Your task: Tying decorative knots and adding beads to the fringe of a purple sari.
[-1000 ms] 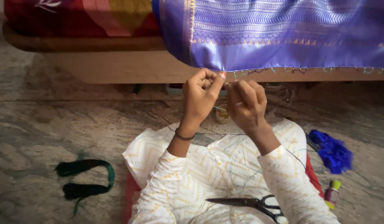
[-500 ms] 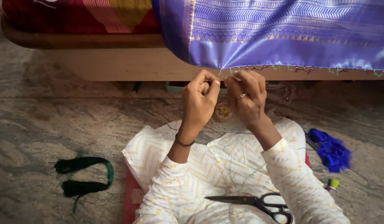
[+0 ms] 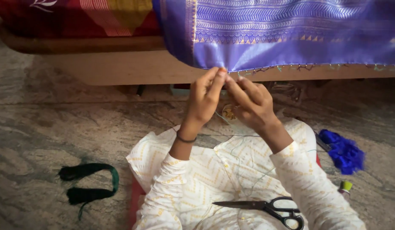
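A purple silk cloth with woven bands hangs over the edge of a bed. Small knotted threads run along its lower hem. My left hand and my right hand are raised together at that hem, fingertips pinched on the fringe threads near the cloth's corner. A thin thread trails from my hands down across my lap. Black-handled scissors lie on my white patterned lap, below my right forearm.
A dark green thread bundle lies on the marble floor at left. A blue thread bundle and a small green-topped spool lie at right. The wooden bed frame with a red patterned cover stands ahead.
My hands have stayed together at the hem, the fingers working the threads. The view has shifted slightly so the hem sits lower.
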